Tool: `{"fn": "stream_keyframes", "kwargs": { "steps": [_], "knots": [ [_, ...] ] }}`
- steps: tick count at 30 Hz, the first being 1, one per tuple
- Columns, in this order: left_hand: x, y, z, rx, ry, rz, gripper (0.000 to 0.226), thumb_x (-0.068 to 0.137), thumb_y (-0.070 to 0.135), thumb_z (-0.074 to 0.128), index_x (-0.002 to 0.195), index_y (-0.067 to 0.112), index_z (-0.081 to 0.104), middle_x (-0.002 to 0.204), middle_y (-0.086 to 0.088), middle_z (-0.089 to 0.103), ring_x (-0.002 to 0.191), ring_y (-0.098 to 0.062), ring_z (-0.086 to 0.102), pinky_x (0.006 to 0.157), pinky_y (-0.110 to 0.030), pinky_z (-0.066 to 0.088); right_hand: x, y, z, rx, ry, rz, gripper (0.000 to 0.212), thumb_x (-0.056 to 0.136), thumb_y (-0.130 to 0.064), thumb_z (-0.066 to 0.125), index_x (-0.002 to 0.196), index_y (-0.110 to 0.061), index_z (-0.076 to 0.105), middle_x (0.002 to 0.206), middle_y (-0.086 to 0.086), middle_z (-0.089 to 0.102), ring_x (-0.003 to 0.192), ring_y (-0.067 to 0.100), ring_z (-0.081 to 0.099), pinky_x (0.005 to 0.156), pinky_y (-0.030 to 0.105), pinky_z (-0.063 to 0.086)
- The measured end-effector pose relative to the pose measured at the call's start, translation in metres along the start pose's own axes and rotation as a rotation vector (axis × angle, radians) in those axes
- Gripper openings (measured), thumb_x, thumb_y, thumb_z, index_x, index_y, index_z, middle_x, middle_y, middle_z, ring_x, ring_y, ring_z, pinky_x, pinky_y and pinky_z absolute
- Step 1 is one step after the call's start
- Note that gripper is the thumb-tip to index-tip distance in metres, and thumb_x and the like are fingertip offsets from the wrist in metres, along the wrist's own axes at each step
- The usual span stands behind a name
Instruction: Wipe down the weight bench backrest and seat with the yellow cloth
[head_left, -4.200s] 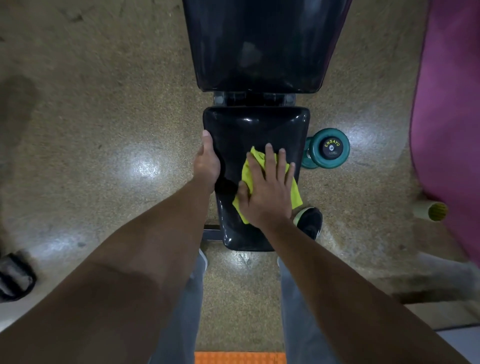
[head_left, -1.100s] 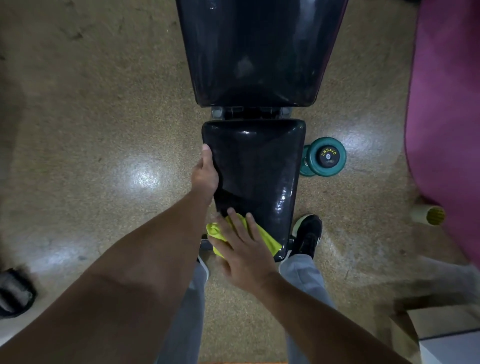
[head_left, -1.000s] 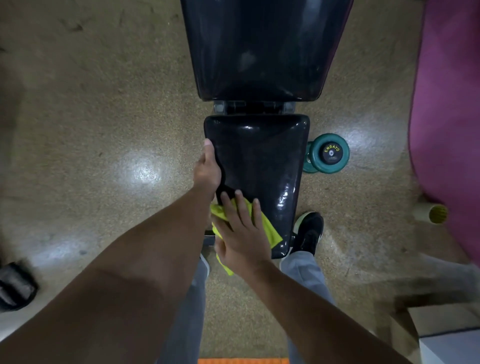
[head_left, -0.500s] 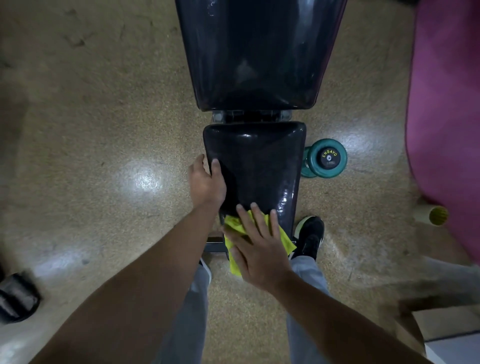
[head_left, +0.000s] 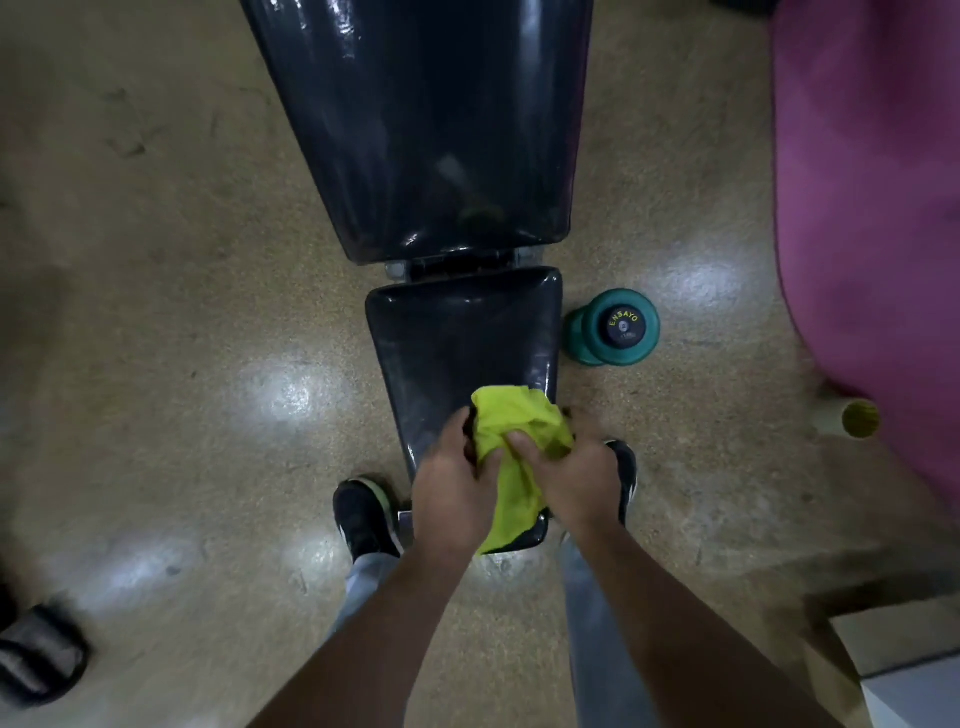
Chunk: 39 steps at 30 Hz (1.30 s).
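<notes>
While both hands meet low in the middle of the frame, this is how things lie:

Cloth: the yellow cloth (head_left: 511, 447) is bunched between the two hands over the near end of the seat, one tail hanging down past the seat's front edge.
Left hand: the left hand (head_left: 454, 493) has its fingers curled into the cloth's left side, gripping it.
Right hand: the right hand (head_left: 574, 480) pinches the cloth's right side, thumb pressed into the folds; it is a little blurred.
Seat: the black seat (head_left: 457, 338) sits at the centre of the frame, narrow and glossy, its far half bare.
Backrest: the black backrest (head_left: 431, 130) fills the upper middle, just beyond the seat, with a metal hinge (head_left: 457, 262) showing in the gap between them.
Feet: dark shoes (head_left: 363, 519) stand either side of the seat's near end.
Dumbbell: a teal dumbbell (head_left: 621, 327) stands on the floor (head_left: 182, 312) just right of the seat.
Right edge: a pink mat (head_left: 872, 208) runs down the upper right.
</notes>
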<state>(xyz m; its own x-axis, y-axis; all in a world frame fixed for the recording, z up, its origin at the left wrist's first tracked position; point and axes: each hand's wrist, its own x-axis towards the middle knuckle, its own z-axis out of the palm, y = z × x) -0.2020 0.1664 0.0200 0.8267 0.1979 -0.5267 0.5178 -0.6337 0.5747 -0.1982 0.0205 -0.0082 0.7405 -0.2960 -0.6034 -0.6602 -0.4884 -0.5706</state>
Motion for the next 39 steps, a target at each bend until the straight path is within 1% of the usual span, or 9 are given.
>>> {"fn": "stream_keyframes", "kwargs": {
  "steps": [4,8,11,14,22,27,32,36,39],
  "knots": [
    [0.043,0.053,0.023,0.051,-0.015,0.157,0.018,0.097,0.023,0.068,0.109,0.009,0.068,0.101,-0.008,0.069,0.094,-0.028,0.065,0.078,-0.036,0.051,0.042,0.006,-0.025,0.391,-0.090,0.148,0.036,0.093,-0.046,0.073,0.103,-0.012,0.075,0.089,0.001,0.076,0.087,0.018,0.071,0.071,0.031,0.054],
    [0.088,0.104,0.058,0.032,-0.095,0.161,0.027,0.104,0.021,0.058,0.127,0.007,0.060,0.114,-0.016,0.071,0.106,-0.035,0.066,0.087,-0.040,0.052,0.101,0.019,-0.058,0.809,-0.095,0.270,0.040,0.092,-0.033,0.076,0.117,-0.003,0.072,0.114,0.019,0.075,0.110,0.040,0.071,0.094,0.055,0.059],
    [0.112,0.131,0.086,-0.033,-0.173,0.133,0.030,0.105,0.019,0.055,0.134,0.010,0.057,0.124,-0.015,0.069,0.116,-0.032,0.064,0.095,-0.036,0.050,0.147,0.020,-0.091,0.963,-0.180,0.282,0.042,0.096,-0.008,0.066,0.134,0.006,0.060,0.133,0.028,0.065,0.121,0.044,0.064,0.100,0.057,0.055],
    [0.123,0.152,0.107,-0.148,-0.211,0.074,0.036,0.106,0.017,0.055,0.141,0.011,0.055,0.135,-0.008,0.062,0.123,-0.021,0.059,0.106,-0.033,0.046,0.179,0.020,-0.122,1.024,-0.209,0.247,0.037,0.095,0.000,0.060,0.132,0.005,0.062,0.130,0.027,0.066,0.116,0.038,0.068,0.101,0.054,0.056],
    [0.131,0.161,0.160,-0.278,-0.209,-0.015,0.035,0.105,0.012,0.059,0.140,0.009,0.057,0.126,0.001,0.065,0.115,-0.012,0.061,0.095,-0.023,0.045,0.220,0.037,-0.156,0.892,-0.155,0.270,0.039,0.089,0.014,0.058,0.123,0.000,0.070,0.112,0.021,0.076,0.102,0.038,0.074,0.085,0.055,0.062],
    [0.158,0.139,0.202,-0.190,-0.207,-0.079,0.032,0.104,0.012,0.058,0.136,0.011,0.060,0.117,0.001,0.065,0.108,-0.019,0.063,0.093,-0.028,0.047,0.255,0.064,-0.125,0.628,0.050,0.252,0.027,0.084,0.010,0.070,0.102,-0.010,0.074,0.090,0.009,0.076,0.082,0.026,0.073,0.076,0.041,0.063],
    [0.189,0.115,0.234,-0.047,-0.171,-0.109,0.025,0.106,0.012,0.051,0.129,0.015,0.061,0.120,-0.005,0.068,0.105,-0.023,0.062,0.083,-0.029,0.042,0.282,0.083,-0.089,0.402,0.173,0.131,0.032,0.081,0.014,0.061,0.090,-0.017,0.069,0.079,0.003,0.066,0.070,0.018,0.061,0.066,0.029,0.051],
    [0.206,0.103,0.244,0.028,-0.082,-0.091,0.021,0.105,0.014,0.051,0.123,0.018,0.061,0.122,-0.009,0.066,0.107,-0.030,0.064,0.080,-0.035,0.048,0.295,0.089,-0.069,0.205,0.231,0.079,0.023,0.083,0.004,0.065,0.100,-0.008,0.075,0.088,0.008,0.072,0.080,0.021,0.064,0.073,0.031,0.049],
    [0.211,0.103,0.245,0.101,-0.062,-0.051,0.019,0.104,0.016,0.054,0.122,0.018,0.061,0.124,-0.008,0.062,0.109,-0.030,0.063,0.081,-0.038,0.049,0.299,0.088,-0.061,0.032,0.248,0.069,0.033,0.088,-0.003,0.062,0.119,-0.011,0.071,0.115,0.014,0.071,0.107,0.032,0.064,0.090,0.035,0.047]
  ]
}}
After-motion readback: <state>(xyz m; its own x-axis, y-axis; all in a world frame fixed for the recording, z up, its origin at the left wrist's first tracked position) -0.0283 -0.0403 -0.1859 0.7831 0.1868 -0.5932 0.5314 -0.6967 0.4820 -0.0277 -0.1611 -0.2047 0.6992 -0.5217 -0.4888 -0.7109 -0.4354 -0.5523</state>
